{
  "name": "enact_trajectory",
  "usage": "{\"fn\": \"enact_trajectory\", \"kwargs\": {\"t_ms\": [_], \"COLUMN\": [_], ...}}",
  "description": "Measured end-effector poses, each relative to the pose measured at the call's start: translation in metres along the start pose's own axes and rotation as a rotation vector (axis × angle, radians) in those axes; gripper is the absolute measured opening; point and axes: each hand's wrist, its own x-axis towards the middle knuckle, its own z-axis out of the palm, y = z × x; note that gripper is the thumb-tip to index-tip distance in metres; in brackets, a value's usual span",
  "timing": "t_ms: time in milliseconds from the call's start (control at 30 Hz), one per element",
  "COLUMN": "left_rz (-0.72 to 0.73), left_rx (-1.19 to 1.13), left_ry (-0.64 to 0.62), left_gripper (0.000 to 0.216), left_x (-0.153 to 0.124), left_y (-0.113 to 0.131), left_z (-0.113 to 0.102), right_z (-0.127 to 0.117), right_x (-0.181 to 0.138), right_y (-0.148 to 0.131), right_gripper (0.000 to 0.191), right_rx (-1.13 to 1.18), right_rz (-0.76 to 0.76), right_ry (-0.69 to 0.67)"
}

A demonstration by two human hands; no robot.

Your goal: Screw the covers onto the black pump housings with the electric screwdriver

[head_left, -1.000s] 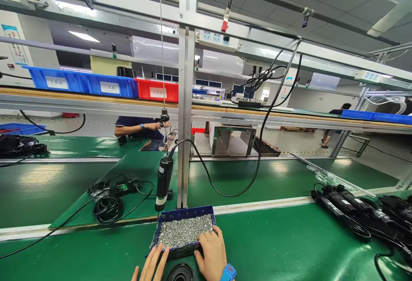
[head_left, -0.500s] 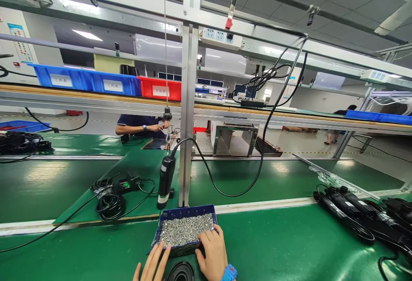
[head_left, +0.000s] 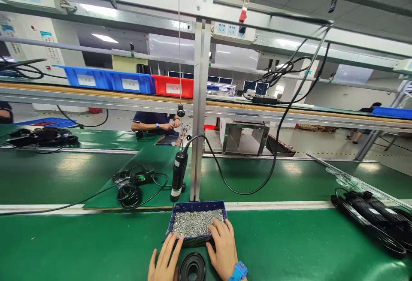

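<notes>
The screw tray (head_left: 197, 223) sits on the green bench at the near edge, right hand (head_left: 224, 246) with fingers spread flat in the screws, gripping none I can see. Left hand (head_left: 165, 259) rests open at the tray's front wall, empty, black ring (head_left: 192, 267) between the wrists; picking looks under way, and a pinch on one screw comes next

A green tabletop (head_left: 289, 246) runs across the room under an aluminium frame post (head_left: 200, 101). A long shelf (head_left: 96, 96) carries blue bins (head_left: 106, 79) and a red bin (head_left: 174, 87). Ceiling lights (head_left: 103, 37) glow above a pale floor (head_left: 325, 143).
</notes>
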Motion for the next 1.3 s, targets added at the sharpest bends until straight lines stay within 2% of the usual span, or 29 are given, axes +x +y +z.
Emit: {"fn": "enact_trajectory", "kwargs": {"t_ms": [133, 367, 700, 933, 1100, 1300], "left_rz": [-0.002, -0.012, -0.016, -0.022, -0.017, -0.008], "left_rx": [0.006, -0.032, -0.008, -0.01, 0.01, 0.0], "left_ry": [0.042, 0.092, 0.046, -0.002, 0.017, 0.049], "left_gripper": [0.083, 0.088, 0.084, 0.082, 0.082, 0.083], "left_x": [-0.0013, -0.0024, -0.0027, -0.0016, -0.0021, -0.0023], "left_y": [0.004, 0.0059, 0.0068, 0.0064, 0.0063, 0.0052], "left_z": [-0.0022, -0.0022, -0.0056, -0.0085, -0.007, -0.0028], "right_z": [-0.0014, -0.0032, -0.0049, -0.0069, -0.0088, -0.0089], "right_x": [0.0013, 0.0053, 0.0047, 0.0043, 0.0059, 0.0061], "right_y": [-0.0006, -0.0045, -0.0051, -0.008, -0.0073, -0.0058], "right_gripper": [0.04, 0.025, 0.018, 0.027, 0.016, 0.016], "right_rx": [-0.099, -0.121, -0.149, -0.157, -0.164, -0.147], "right_rz": [-0.029, -0.001, 0.003, -0.012, -0.015, -0.022], "right_ry": [-0.002, -0.005, -0.051, -0.066, -0.071, -0.077]}}
